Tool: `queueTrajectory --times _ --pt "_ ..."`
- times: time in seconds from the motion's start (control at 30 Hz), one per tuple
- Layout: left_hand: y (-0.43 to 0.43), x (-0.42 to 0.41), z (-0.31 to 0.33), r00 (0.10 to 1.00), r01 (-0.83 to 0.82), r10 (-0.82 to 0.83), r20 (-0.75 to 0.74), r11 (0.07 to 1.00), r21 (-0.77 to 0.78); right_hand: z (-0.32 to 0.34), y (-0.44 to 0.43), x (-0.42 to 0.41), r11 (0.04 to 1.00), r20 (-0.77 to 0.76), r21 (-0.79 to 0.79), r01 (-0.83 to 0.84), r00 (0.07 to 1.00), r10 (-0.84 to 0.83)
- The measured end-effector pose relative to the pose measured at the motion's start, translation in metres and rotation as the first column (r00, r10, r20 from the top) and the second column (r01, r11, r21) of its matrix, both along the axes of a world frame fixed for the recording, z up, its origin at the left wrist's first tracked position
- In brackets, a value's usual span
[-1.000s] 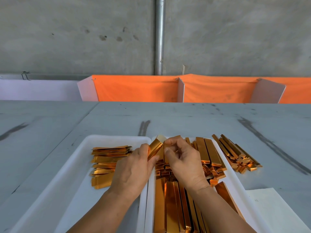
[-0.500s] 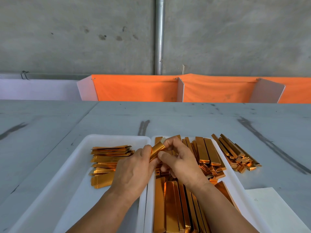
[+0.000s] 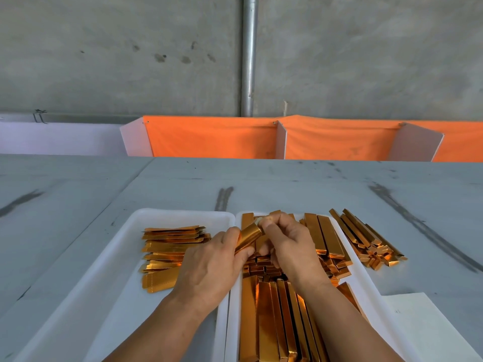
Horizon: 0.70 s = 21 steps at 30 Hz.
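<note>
"What's the person working on?"

"Start closest to us. The right tray (image 3: 367, 279) is packed with folded gold boxes (image 3: 271, 322) lying lengthwise. Just past them, the left grip (image 3: 211, 267) is curled round one gold box sleeve (image 3: 248, 237). It holds the sleeve tilted above the seam where the two trays meet. The right grip (image 3: 292, 246) pinches the end flap (image 3: 257, 221) at the sleeve's far end between thumb and fingertips."

"So the end is being closed?"

"I'd say so. The sleeve looks opened into shape already, and that flap is being tucked in."

"And next?"

"My guess is the flap gets pushed home gently, since the thin foil card would crease easily. Then the box goes down with the folded ones. After that it'd be a fresh piece from the flat blanks (image 3: 170, 252) in the left tray (image 3: 109, 296), just beside the left knuckles."

"And the heap further right?"

"That's a loose pile (image 3: 366, 241) of more folded boxes on the grey surface (image 3: 287, 189), just outside the right tray. Beyond it, orange cloth (image 3: 214, 137) runs along the back edge, and a metal pipe (image 3: 249, 56) climbs the concrete wall."
</note>
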<state>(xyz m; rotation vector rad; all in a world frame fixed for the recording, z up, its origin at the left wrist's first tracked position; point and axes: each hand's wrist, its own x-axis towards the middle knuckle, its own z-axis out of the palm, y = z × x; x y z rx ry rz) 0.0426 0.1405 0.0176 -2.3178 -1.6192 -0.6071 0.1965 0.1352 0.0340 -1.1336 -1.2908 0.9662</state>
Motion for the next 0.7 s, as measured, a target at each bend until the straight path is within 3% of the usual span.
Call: queueTrajectory --times 0.43,0.7 --pt "-0.0005 -0.0001 -0.0016 0.999 0.039 -0.038 -0.033 0.999 0.030 -0.0068 0.0074 0.0027 0.996 -0.003 -0.037 0.086 0.996 -0.086" --pt "0.0005 -0.0006 -0.0039 0.998 0.061 -0.060 -0.034 0.998 0.033 -0.0062 0.0058 0.0034 0.998 0.020 0.018 0.067 0.998 -0.067"
